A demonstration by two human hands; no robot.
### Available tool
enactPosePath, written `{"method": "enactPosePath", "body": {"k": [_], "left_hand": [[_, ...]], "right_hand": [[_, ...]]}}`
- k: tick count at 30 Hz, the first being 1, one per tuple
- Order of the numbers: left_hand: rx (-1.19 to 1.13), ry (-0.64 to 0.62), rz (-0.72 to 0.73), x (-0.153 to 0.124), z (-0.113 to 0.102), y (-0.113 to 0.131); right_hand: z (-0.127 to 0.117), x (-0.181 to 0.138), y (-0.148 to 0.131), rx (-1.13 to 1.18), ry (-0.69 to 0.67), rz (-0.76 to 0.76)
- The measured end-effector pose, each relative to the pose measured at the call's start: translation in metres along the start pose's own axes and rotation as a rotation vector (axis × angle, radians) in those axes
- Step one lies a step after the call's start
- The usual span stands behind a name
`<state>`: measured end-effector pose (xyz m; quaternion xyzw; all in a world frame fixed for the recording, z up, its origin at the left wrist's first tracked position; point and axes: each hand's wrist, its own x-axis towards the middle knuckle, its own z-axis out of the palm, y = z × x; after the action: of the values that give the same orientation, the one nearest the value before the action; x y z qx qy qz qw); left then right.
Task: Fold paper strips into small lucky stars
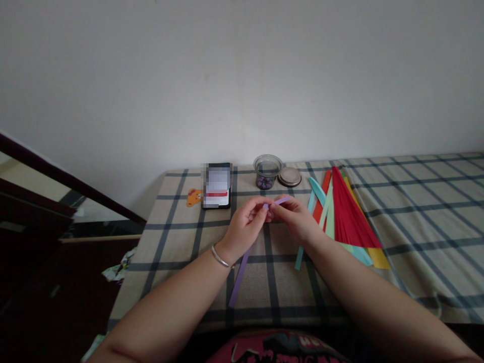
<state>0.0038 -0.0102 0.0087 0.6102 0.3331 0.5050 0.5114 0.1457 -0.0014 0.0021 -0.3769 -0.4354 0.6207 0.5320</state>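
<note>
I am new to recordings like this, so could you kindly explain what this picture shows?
There is no machine here: a camera worn on a person's head looks forward and down at two bare hands. The left hand, with a bracelet at its wrist, and the right hand meet over a checked cloth, pinching a purple strip. Farther back on the cloth are a partly pixelated phone, a bear-shaped cutout, a clear tub holding small purplish pieces, and a round disc, perhaps its lid. To the right lie coloured strips, mostly red.
</note>
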Motion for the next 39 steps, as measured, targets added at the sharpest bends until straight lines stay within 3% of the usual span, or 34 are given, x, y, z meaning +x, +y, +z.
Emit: {"method": "enactPosePath", "body": {"k": [16,27,39], "left_hand": [[0.102,0.033,0.040,0.0004,-0.0028,-0.0057],[-0.095,-0.010,-0.045,0.0021,-0.0027,-0.0020],[-0.035,-0.084,-0.002,0.0022,-0.0024,-0.0054]], "right_hand": [[-0.0032,0.0004,0.0012,-0.050,0.014,-0.019],[-0.0057,0.0001,0.0052,0.085,-0.131,0.041],[0.0020,-0.0019,-0.0018,0.105,-0.170,-0.034]]}}
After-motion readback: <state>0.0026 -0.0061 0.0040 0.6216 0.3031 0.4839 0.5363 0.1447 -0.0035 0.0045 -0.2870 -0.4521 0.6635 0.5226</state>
